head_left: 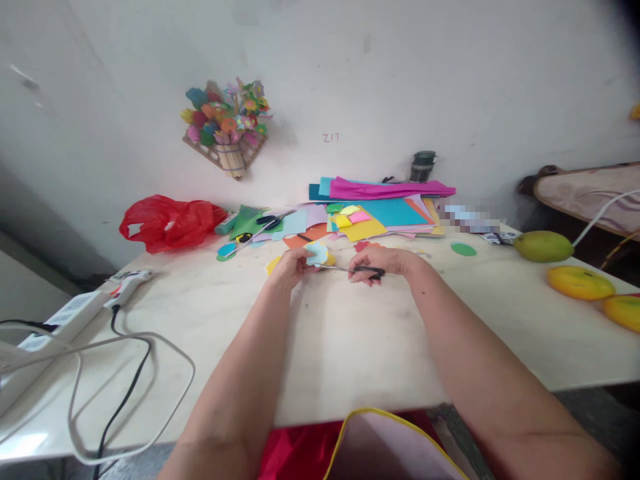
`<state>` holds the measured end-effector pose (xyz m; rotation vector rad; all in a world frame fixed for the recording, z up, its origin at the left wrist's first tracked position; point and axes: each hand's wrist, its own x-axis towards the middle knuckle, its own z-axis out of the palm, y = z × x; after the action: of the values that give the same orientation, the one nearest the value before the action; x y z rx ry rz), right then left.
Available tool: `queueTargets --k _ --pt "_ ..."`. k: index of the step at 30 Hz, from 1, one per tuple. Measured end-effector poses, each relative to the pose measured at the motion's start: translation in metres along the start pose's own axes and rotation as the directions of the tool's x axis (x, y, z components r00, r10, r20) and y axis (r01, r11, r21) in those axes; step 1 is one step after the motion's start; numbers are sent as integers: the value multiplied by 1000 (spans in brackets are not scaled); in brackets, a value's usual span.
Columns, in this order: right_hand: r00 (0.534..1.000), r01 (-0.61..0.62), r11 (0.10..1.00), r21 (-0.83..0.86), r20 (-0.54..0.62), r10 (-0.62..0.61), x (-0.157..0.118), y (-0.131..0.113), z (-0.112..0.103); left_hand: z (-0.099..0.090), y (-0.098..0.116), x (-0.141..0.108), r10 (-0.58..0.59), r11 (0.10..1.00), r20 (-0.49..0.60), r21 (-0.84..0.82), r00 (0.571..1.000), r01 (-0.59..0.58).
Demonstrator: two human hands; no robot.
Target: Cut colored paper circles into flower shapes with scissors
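Between the thumb and fingers of my left hand (294, 267) is a small piece of light blue paper (316, 253) with a wavy edge. My right hand (380, 262) grips a pair of black-handled scissors (367, 271), whose blades point left and reach the lower edge of the paper. Whether the blades are parted cannot be made out. Yellow paper (273, 265) shows beside and behind my left hand. Just past my right hand lie red paper scraps (361, 246), partly covered by it.
Coloured paper sheets (400, 213) and a second pair of scissors (270, 221) lie along the wall, near a red plastic bag (167, 223). Mangoes (580, 283) sit at right. A power strip (65, 320) and loose cables (145, 337) take up the left side.
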<state>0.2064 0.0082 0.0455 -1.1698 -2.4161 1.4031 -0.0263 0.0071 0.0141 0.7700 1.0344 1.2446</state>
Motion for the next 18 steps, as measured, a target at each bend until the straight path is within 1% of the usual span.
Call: queueTargets --k 3,4,6,8,9,10,12,13,14,15,16,17,18 --pt "999 12 1000 24 -32 -11 -12 0 -7 -3 -1 5 45 996 -98 -78 994 -53" --pt "998 23 999 47 -62 -20 -15 1 -9 -4 -1 7 65 992 -122 -100 990 -77" --pt "985 48 994 98 -173 -31 -20 2 -13 -5 0 8 105 983 -149 -135 983 -126" --pt "947 56 991 119 -320 -15 -18 4 -13 -6 -1 9 138 974 -153 -160 979 -162" --pt "922 36 993 111 -386 9 -15 5 -13 -5 -1 9 148 970 -153 -170 977 -174" --pt "898 12 997 78 -439 24 -10 6 -11 -5 -2 9 155 967 -151 -181 976 -182" --pt "858 -125 992 -31 -505 93 4 7 -4 -2 -3 8 156 962 -143 -201 977 -183" --pt "840 -173 974 -147 -538 68 11 7 0 -1 -4 7 148 962 -141 -207 979 -176" --pt "822 -232 933 -277 -568 35 17 7 4 1 -4 6 139 963 -139 -213 980 -167" --pt "793 -318 879 -355 -608 42 22 6 8 2 -5 5 128 964 -139 -217 982 -156" --pt "766 -397 827 -398 -641 59 26 6 11 4 -5 4 116 965 -141 -220 983 -145" --pt "758 -433 797 -421 -648 70 28 6 14 6 -6 3 107 966 -141 -220 984 -137" --pt "762 -439 789 -430 -643 74 29 5 15 8 -6 3 99 968 -140 -217 985 -128"
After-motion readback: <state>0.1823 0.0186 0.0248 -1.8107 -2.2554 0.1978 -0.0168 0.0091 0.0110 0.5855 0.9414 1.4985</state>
